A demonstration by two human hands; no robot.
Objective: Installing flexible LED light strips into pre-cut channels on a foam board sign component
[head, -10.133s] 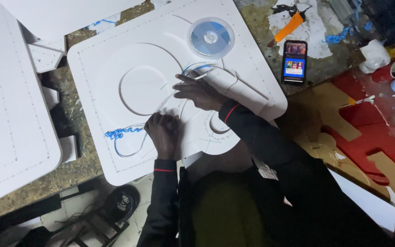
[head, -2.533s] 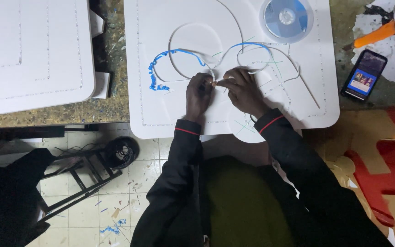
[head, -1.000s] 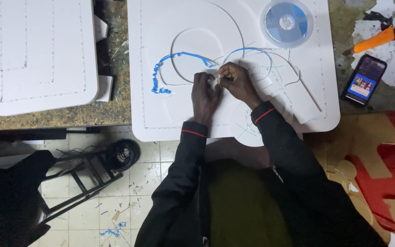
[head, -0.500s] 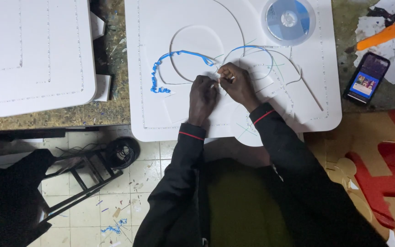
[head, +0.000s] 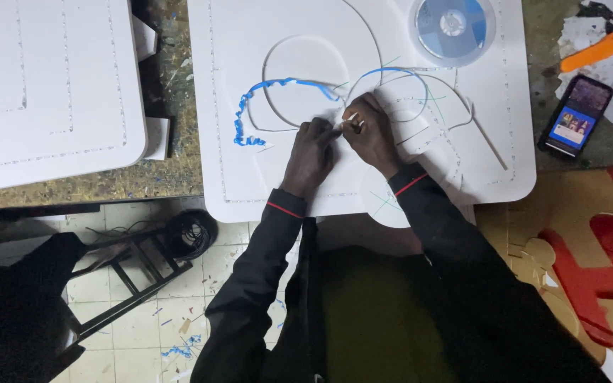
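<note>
A large white foam board (head: 250, 42) with curved grooves lies on the workbench. A blue strip (head: 271, 89) curls out of one groove to the left and ends in a crinkled tail. My left hand (head: 311, 149) presses on the board with its fingertips pinching at the groove. Touching it from the right, my right hand (head: 372, 133) is closed on a small pale tool (head: 352, 120) whose tip meets the groove. A thin white strip (head: 455, 106) loops across the board to the right.
A blue tape roll (head: 453, 26) sits at the board's top right. A phone (head: 575, 115) and an orange cutter (head: 597, 50) lie to the right, red and tan cut sheets (head: 604, 234) below them. A second white board (head: 51, 78) is at left, a black stand (head: 136, 262) on the tiled floor.
Both hands stay together at the same groove, shifting only slightly. The blue strip has lengthened to the left since ten seconds ago, and the view has shifted over the board.
</note>
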